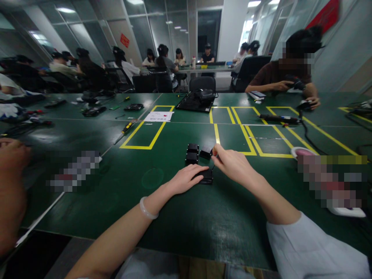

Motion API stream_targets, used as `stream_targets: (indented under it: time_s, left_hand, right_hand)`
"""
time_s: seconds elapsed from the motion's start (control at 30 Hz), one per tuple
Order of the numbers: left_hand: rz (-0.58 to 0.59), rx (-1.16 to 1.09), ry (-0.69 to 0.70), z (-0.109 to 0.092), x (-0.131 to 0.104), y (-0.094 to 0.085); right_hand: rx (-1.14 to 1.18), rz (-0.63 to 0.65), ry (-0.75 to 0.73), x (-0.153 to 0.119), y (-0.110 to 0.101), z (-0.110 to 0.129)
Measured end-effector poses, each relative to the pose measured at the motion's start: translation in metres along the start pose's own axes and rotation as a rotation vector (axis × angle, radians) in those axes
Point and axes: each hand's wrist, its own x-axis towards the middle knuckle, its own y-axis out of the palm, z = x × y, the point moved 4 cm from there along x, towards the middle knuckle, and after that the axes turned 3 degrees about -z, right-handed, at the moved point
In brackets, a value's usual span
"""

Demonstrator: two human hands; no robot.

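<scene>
My left hand (186, 179) reaches in with its thumb and fingers around a small black block (207, 177) on the green table, holding it against the surface. A white bracelet circles that wrist. Just to the right, my right hand (231, 161) is closed in a pinch above the block's right corner. Something thin and dark shows below those fingertips, too small to name. Past my left fingers stand two more black blocks (192, 154), one behind the other. Another black block (205, 152) sits tilted beside them, close to my right fingers.
Yellow tape marks rectangles on the green table (116, 209). A screwdriver (126, 128) and a paper sheet (159, 116) lie left of centre; a black panel (194, 102) lies farther back. A white-rimmed tray (347, 212) is at right. Another person's arm (11, 193) enters at left; people sit beyond.
</scene>
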Motion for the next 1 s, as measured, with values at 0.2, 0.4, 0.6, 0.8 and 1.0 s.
stream_targets:
  time_s: [0.2, 0.4, 0.6, 0.8, 1.0]
  left_hand:
    - [-0.007, -0.009, 0.003, 0.0008, -0.0008, 0.0003]
    - [-0.006, -0.016, 0.002, 0.0002, -0.0009, -0.0002]
    - [-0.003, -0.016, -0.002, 0.0003, -0.0008, 0.0]
    - [0.001, -0.006, -0.001, 0.0, -0.0011, 0.0]
    - [0.006, -0.017, -0.003, -0.0013, -0.0005, -0.0015]
  right_hand:
    - [-0.025, 0.009, 0.0, 0.0005, 0.0014, -0.0008]
    - [0.011, -0.019, -0.015, -0.0013, -0.0013, 0.0018]
    - [-0.069, 0.016, 0.003, 0.0, 0.0003, 0.0004]
    - [-0.009, -0.007, -0.029, -0.0024, -0.0026, 0.0017]
    - [-0.047, -0.009, -0.003, -0.0001, 0.0008, -0.0002]
